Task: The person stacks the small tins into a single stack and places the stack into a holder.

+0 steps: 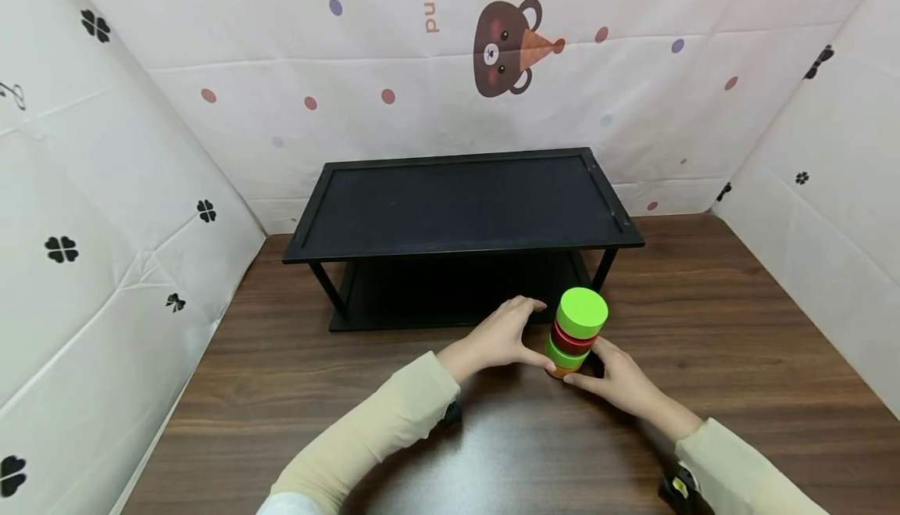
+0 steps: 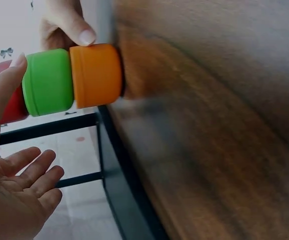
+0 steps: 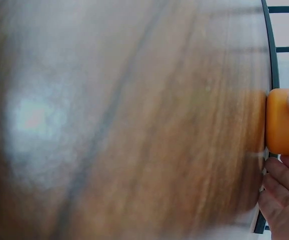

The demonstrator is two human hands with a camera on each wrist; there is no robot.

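Observation:
Several round plastic pieces stand in an upright stack on the table: a bright green top piece (image 1: 582, 312), a red piece (image 1: 571, 342), another green piece (image 2: 48, 81) and an orange piece (image 2: 98, 75) at the bottom. My left hand (image 1: 502, 337) is at the stack's left, thumb at its lower part and the other fingers spread away from it. At the right side is my right hand (image 1: 622, 380). Its thumb touches the orange piece, and in the right wrist view its loosely extended fingers lie beside that piece.
Just behind the stack stands a black two-tier shelf (image 1: 450, 206) with thin legs. The wooden table (image 1: 281, 421) stretches around it. A white printed cloth (image 1: 295, 23) hangs behind the shelf and along both sides.

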